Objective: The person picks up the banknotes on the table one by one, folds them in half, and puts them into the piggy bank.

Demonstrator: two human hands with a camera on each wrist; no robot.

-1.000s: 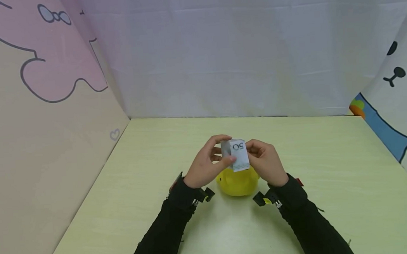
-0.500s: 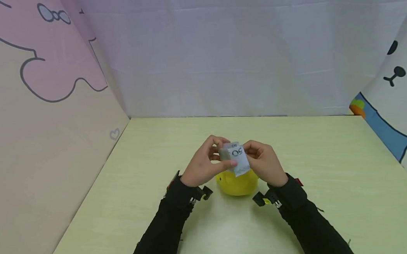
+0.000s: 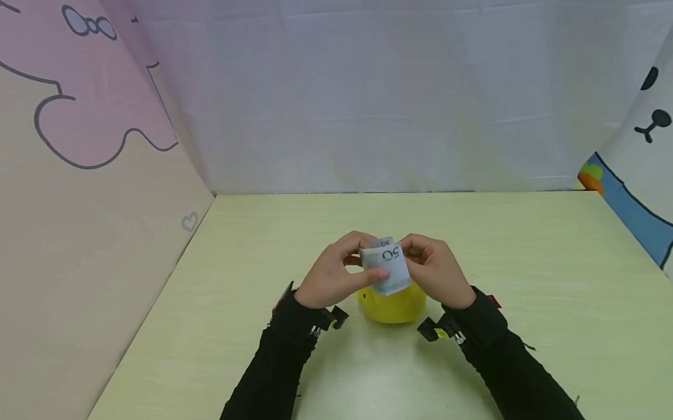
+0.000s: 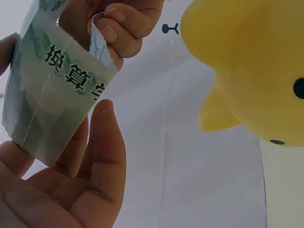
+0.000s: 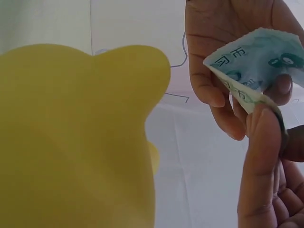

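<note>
A folded banknote (image 3: pixel 391 277) marked 50 is held between both hands, above a rounded yellow animal figure (image 3: pixel 390 311) with small black eyes. My left hand (image 3: pixel 336 273) grips the note from the left, its thumb across the front face. On the other side my right hand (image 3: pixel 440 269) pinches the note's right edge between thumb and curled fingers. In the left wrist view the banknote (image 4: pixel 50 97) shows a bent green face with printed characters. The right wrist view has the note (image 5: pixel 259 59) with a fold open towards the camera, and the yellow figure (image 5: pixel 71 137) large at left.
The figure stands on a pale yellow tabletop (image 3: pixel 250 318). Behind it hangs a white cloth backdrop (image 3: pixel 364 92). A cartoon-printed panel (image 3: pixel 82 206) borders the left, and another cartoon print (image 3: pixel 658 171) is at the right.
The banknote has come down slightly and its layers have shifted, with a second printed 50 showing behind the front flap. The left hand has moved a little left and down; the yellow figure stays put.
</note>
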